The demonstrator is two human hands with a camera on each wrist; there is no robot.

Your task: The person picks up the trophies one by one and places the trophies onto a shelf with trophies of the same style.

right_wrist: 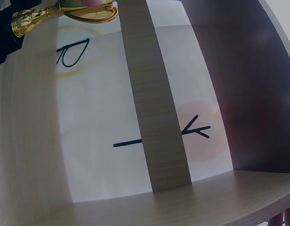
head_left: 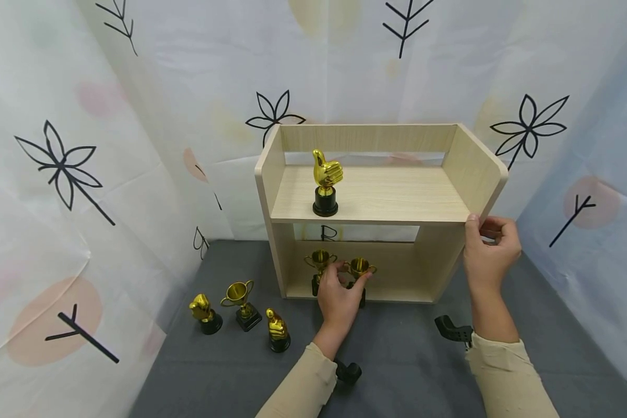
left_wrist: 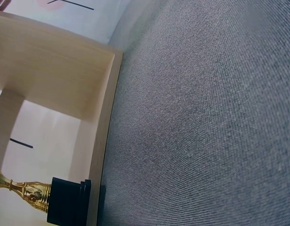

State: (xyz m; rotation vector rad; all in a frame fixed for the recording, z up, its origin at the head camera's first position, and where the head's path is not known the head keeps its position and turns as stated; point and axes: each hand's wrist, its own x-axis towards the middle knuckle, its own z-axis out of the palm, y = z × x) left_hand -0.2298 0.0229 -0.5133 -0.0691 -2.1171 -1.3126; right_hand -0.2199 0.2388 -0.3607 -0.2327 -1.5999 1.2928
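A light wooden two-tier shelf (head_left: 371, 194) stands ahead. At the lower tier's front, my left hand (head_left: 339, 299) pinches a gold two-handled trophy cup (head_left: 359, 266) between thumb and fingers. Just left of it, a second trophy cup (head_left: 320, 258) stands inside, partly behind the fingers. The left wrist view shows a trophy's black base (left_wrist: 67, 201) close over the bottom board; in the right wrist view a gold trophy (right_wrist: 31, 21) lies at the upper left. My right hand (head_left: 491, 255) grips the front edge of the shelf's right side panel. A gold thumbs-up trophy (head_left: 326, 180) stands on the upper tier.
On the grey tabletop (head_left: 230, 383), left of the shelf, are a gold fist-like trophy (head_left: 205, 312), another two-handled cup (head_left: 241, 305) and a gold thumbs-up figure (head_left: 277, 330), all on black bases. A patterned cloth (head_left: 334, 69) hangs behind and on both sides.
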